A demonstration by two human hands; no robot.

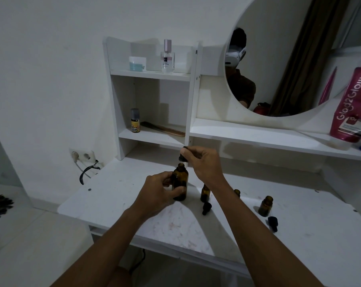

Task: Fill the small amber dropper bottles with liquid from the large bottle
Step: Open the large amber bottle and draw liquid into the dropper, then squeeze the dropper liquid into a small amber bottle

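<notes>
Legible text, head view:

- Pink pouch (pixel 353 104), right edge of frame, standing on the long shelf (pixel 258 135): "Glad2Glow" in white letters running up its side. Lower panel shows "10x"; smaller print there unreadable.
- Small yellow bottle (pixel 135 123), lower cubby at centre: the word "Cake" on the label; remainder too small.
- Clear perfume bottle (pixel 167 59), top shelf: label print present, not legible.

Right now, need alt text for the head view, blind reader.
A left hand steadies a large amber glass bottle on a white desk while the right hand holds its black cap just above the open neck. Three small amber bottles stand uncapped to the right, two black droppers beside them.
</notes>
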